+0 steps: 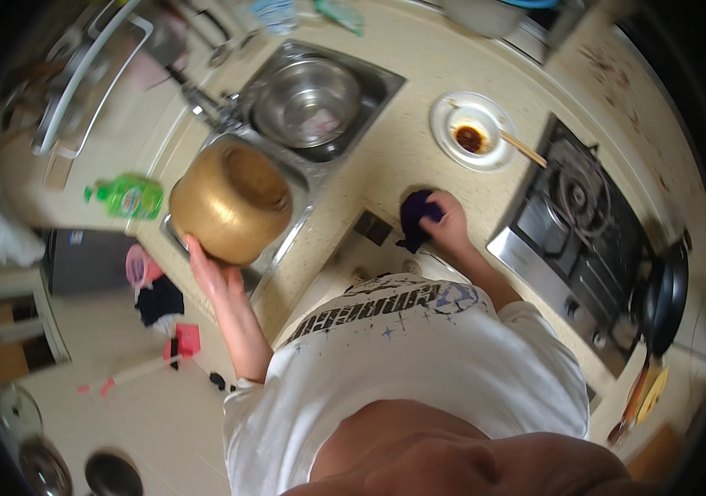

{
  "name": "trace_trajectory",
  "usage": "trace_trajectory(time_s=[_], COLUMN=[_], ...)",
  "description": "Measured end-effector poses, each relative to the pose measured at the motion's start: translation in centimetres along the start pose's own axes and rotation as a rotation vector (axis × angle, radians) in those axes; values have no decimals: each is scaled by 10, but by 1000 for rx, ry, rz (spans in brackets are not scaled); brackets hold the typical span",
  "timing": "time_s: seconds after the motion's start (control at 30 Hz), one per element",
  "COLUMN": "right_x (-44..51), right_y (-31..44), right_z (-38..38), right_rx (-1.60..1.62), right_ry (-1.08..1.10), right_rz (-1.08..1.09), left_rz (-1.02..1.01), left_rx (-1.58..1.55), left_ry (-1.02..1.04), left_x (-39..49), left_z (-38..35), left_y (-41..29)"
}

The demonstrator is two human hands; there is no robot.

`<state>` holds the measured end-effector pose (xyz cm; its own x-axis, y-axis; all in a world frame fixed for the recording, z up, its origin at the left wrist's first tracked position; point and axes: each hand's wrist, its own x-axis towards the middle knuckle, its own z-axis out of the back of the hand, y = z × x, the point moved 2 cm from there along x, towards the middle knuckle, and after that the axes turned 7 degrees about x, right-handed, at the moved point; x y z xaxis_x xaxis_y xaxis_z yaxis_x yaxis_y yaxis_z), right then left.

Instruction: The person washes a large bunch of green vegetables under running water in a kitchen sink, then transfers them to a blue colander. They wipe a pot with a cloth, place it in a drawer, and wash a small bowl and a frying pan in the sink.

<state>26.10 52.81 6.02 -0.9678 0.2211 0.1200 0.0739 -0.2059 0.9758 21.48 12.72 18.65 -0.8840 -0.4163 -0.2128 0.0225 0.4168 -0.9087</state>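
Observation:
My left hand grips the lower side of a rounded gold-coloured pot, tilted above the left basin of the sink. A darker round recess in the pot faces up and right; I cannot tell whether it is the mouth or the base. My right hand holds a bunched dark purple cloth against the counter near its front edge. In the right sink basin stands a stainless steel bowl with something pale inside.
A white plate carries a dish of dark sauce and chopsticks. The gas stove is right of my right arm. A green soap bottle lies left of the sink, whose faucet rises behind. A black pan hangs at far right.

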Motion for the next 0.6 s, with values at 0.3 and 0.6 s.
trace_trajectory(time_s=[0.3,0.6], right_x=[60,106], right_y=[184,178], right_z=[-110,-226], right_rx=[343,125], right_ry=[332,529], right_rz=[673,467], left_rz=[34,45], left_rx=[-102,-205], left_ry=[13,-41], left_x=[-21,-35], left_z=[-12,1], left_y=[-11,-31])
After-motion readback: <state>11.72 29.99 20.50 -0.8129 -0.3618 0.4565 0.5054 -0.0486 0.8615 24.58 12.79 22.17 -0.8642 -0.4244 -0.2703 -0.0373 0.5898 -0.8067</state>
